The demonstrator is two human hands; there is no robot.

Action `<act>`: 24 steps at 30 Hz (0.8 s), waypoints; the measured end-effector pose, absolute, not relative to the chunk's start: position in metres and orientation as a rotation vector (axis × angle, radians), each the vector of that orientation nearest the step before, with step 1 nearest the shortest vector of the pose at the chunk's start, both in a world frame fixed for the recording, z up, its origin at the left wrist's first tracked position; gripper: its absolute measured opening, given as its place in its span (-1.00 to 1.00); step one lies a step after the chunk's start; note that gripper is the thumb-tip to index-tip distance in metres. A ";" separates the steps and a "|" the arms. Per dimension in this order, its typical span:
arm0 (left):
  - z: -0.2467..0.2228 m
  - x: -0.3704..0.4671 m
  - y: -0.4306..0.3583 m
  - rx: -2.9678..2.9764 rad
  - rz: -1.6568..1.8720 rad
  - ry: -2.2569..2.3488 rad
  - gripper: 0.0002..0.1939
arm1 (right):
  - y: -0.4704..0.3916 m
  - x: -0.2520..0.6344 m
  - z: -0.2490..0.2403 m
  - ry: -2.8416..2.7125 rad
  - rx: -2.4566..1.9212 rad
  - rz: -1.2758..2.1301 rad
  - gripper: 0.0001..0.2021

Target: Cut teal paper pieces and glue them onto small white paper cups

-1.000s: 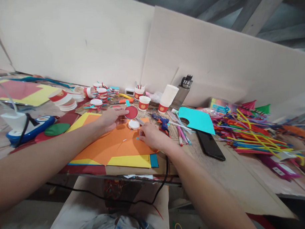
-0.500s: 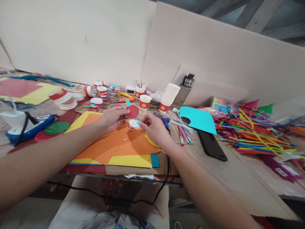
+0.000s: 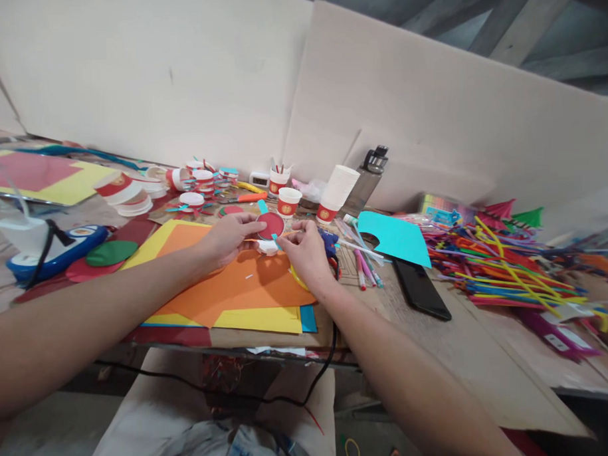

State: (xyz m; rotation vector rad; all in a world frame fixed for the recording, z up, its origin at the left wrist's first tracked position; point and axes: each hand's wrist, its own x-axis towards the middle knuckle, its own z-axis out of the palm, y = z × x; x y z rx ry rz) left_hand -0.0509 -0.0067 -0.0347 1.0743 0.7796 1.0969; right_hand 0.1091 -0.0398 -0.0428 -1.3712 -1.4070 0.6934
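Between thumb and fingers, my left hand (image 3: 233, 236) holds a round piece with a red face and pale rim (image 3: 271, 225), the red side toward me. A blue paper tab (image 3: 262, 207) sticks up from its top edge. My right hand (image 3: 307, 254) pinches a small blue paper strip (image 3: 275, 237) at the lower edge of the round piece; whether the strip touches it I cannot tell. Just below lies a white round object (image 3: 267, 247), partly hidden. Sheets of orange paper (image 3: 226, 284) and yellow paper (image 3: 267, 320) lie under my hands.
Paper cups stand behind, including a tall stack (image 3: 338, 192) beside a grey bottle (image 3: 369, 182). A blue glue gun (image 3: 329, 242), a black phone (image 3: 420, 288) and a cyan sheet (image 3: 394, 235) lie right, before many pipe cleaners (image 3: 515, 267). A blue power strip (image 3: 60, 256) sits left.
My left hand has shifted slightly right with the red round piece. My right hand has brought the small blue strip up to the piece's lower edge.
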 end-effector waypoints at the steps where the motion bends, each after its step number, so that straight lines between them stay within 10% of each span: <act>1: -0.035 -0.051 -0.007 1.081 1.100 0.776 -0.86 | -0.041 0.108 -0.042 -1.401 -1.374 0.682 -0.66; 24: -0.038 -0.060 0.010 1.023 1.145 0.895 -0.85 | -0.057 0.127 -0.017 -2.047 -1.643 0.253 -0.88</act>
